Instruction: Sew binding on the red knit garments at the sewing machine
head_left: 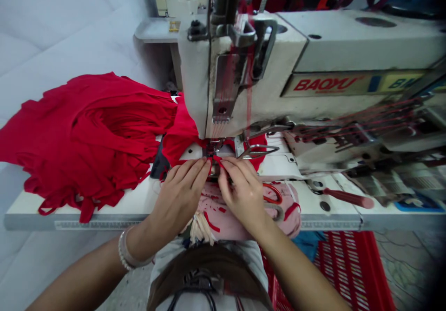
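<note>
Red fabric (181, 129) lies under the needle area of a white sewing machine (237, 83). Close in front of the presser foot (213, 147), my left hand (184, 185) presses the fabric's edge with its fingers held together. Just to its right, my right hand (242, 190) pinches the red edge between thumb and fingers. Both sets of fingertips are nearly touching at the foot. Red threads (223, 109) run down to the needles. The fabric directly beneath my fingers is partly hidden.
A big pile of red garments (94, 134) covers the table's left side. On a pink cloth (223, 199) rest orange-handled scissors (273, 193) and red scraps. A red-handled screwdriver (348, 198) lies at right. Below stands a red plastic basket (369, 264).
</note>
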A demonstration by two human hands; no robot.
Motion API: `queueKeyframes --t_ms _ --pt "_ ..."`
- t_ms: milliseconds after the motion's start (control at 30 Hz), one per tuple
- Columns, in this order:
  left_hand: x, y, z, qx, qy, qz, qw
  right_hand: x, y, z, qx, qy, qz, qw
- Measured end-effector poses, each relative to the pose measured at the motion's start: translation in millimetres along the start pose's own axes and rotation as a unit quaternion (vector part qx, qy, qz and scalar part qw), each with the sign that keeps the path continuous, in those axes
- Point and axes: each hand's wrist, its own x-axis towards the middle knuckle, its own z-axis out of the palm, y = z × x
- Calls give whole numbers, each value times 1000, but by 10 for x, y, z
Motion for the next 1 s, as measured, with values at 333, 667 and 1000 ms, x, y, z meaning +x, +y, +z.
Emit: queueKeyframes --t_ms 333,667,1000 --pt "39 45 42 -22 -7 -31 999 -33 -61 -26 -94 -72 -65 991" --pt "55 -35 39 -32 -14 -21 999 3 -49 -41 -99 -78 -70 990" --pt "103 -18 84 -24 -7 -32 999 83 -10 24 -115 -83 -54 988"
